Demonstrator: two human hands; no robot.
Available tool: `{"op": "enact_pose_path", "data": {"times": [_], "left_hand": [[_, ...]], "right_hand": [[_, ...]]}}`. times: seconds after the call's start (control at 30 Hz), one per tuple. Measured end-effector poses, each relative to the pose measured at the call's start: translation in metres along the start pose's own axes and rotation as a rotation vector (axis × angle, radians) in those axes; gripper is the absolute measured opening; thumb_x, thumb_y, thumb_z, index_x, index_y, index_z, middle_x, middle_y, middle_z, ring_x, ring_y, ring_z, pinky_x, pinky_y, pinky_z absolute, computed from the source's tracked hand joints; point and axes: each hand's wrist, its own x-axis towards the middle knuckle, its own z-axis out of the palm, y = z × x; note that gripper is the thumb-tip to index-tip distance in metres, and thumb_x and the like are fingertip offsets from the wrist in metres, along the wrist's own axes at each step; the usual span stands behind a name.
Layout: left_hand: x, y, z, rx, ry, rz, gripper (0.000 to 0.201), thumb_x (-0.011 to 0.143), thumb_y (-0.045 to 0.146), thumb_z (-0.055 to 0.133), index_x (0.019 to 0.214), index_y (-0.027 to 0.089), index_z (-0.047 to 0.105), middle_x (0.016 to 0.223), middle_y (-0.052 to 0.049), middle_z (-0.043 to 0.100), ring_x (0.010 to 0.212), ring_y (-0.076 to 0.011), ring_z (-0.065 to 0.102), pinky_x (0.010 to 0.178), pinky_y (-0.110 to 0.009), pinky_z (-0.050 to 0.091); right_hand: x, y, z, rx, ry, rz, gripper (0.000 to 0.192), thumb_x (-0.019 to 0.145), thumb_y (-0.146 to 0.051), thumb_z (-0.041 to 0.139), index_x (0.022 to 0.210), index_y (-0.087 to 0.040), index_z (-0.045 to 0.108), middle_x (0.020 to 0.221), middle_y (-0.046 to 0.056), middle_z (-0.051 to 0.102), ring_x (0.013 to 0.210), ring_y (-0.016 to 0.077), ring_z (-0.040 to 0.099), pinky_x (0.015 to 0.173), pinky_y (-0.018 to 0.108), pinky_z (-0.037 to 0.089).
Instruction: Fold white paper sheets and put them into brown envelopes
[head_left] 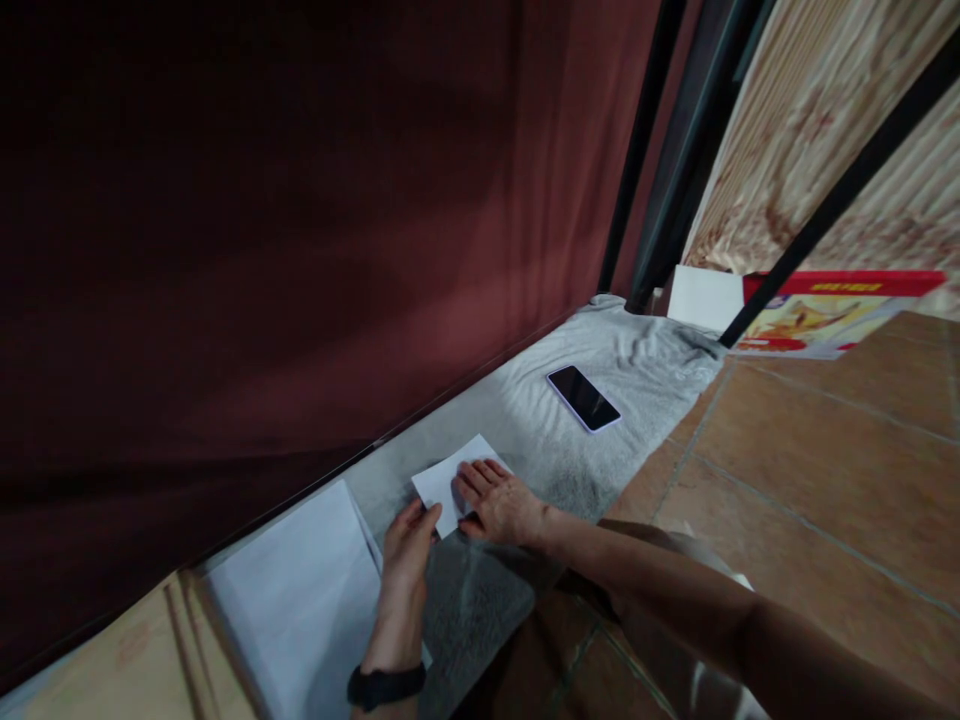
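Just hands (pixel 450 520) on folded paper (pixel 450 480)

Home interior, floor-level view: terracotta tile floor (pixel 825 470), grey towel (pixel 645 370) spread beside dark red curtain (pixel 300 250), phone (pixel 583 397) on towel, colourful printed box (pixel 825 315) against patterned wall (pixel 810 130).
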Motion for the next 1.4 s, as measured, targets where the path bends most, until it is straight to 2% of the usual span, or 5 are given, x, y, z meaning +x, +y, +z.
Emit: {"op": "enact_pose_path", "data": {"times": [0.2,0.43,0.6,1.0,1.4], "left_hand": [[-0.008,0.013,0.006,-0.340,-0.017,-0.010,0.050,0.063,0.034,0.081,0.109,0.017,0.071,0.102,-0.009,0.077,0.091,-0.0224,0.072,0.076,-0.032,0.056],[-0.011,0.010,-0.004,-0.231,-0.031,-0.051,0.051,0.088,0.045,0.061,0.135,0.026,0.054,0.135,-0.012,0.065,0.122,-0.0236,0.065,0.095,-0.038,0.058],[-0.018,0.008,0.010,-0.322,-0.096,-0.077,0.069,0.086,0.034,0.065,0.149,0.025,0.038,0.122,-0.012,0.071,0.107,-0.0213,0.071,0.093,-0.037,0.058],[-0.001,0.006,-0.019,0.144,0.040,0.165,0.086,0.070,0.018,0.061,0.153,0.013,0.039,0.064,0.006,0.061,0.060,-0.0158,0.061,0.064,-0.028,0.052],[-0.014,0.008,0.002,0.916,0.135,0.287,0.067,0.088,0.006,0.040,0.155,0.009,0.033,0.131,-0.019,0.067,0.111,-0.0249,0.069,0.098,-0.037,0.052]], "right_hand": [[0.010,0.004,-0.014,0.235,0.048,0.014,0.057,0.095,-0.036,0.059,0.148,-0.019,0.050,0.152,0.013,0.051,0.136,0.0295,0.052,0.116,0.045,0.038],[0.038,0.018,-0.034,1.479,0.407,0.471,0.055,0.101,-0.059,0.036,0.116,-0.016,0.067,0.099,0.010,0.076,0.091,0.0259,0.073,0.080,0.039,0.060],[0.023,0.002,-0.020,1.804,0.274,0.554,0.042,0.091,-0.053,0.056,0.105,-0.016,0.068,0.089,0.011,0.077,0.090,0.0275,0.074,0.079,0.040,0.061],[0.019,0.044,-0.005,1.469,0.345,0.790,0.039,0.074,-0.041,0.068,0.106,-0.021,0.062,0.077,-0.001,0.068,0.069,0.0191,0.066,0.060,0.028,0.052],[0.007,0.006,0.007,0.317,0.145,0.010,0.044,0.102,-0.025,0.043,0.144,-0.016,0.054,0.150,0.012,0.054,0.139,0.0223,0.049,0.118,0.041,0.040]]}}
